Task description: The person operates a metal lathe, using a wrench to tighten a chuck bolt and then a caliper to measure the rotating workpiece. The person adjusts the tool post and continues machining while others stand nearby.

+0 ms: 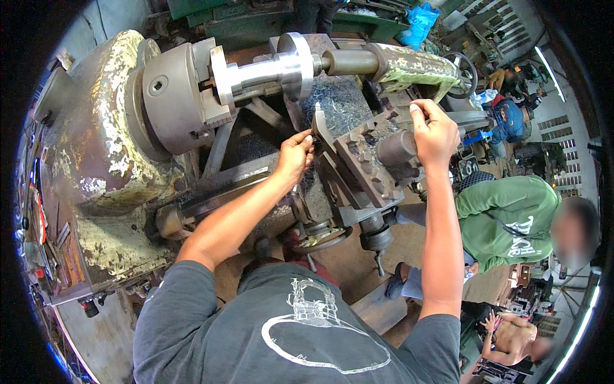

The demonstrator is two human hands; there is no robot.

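Observation:
My left hand (pixel 295 157) is closed in a pinch at the side of a lathe cutting tool (pixel 322 131), whose tip points up toward the workpiece. The tool sits along a toothed tool post (pixel 368 163) with a round knob (pixel 396 148) on top. Beyond the knob, my right hand (pixel 436 134) is closed with the thumb on top; its grip is hidden. A grey bar (pixel 473 118) shows beside that hand. Farther back, a shiny flanged metal workpiece (pixel 265 72) spans between the chuck (pixel 182 96) and the tailstock (pixel 412 64).
The worn headstock (pixel 105 121) fills the left side. Metal chips (pixel 339 102) lie below the workpiece. A handwheel (pixel 326 240) and a crank (pixel 376 240) stick out toward me. A person in a green sweatshirt (pixel 505 217) is close on my right; others are farther off.

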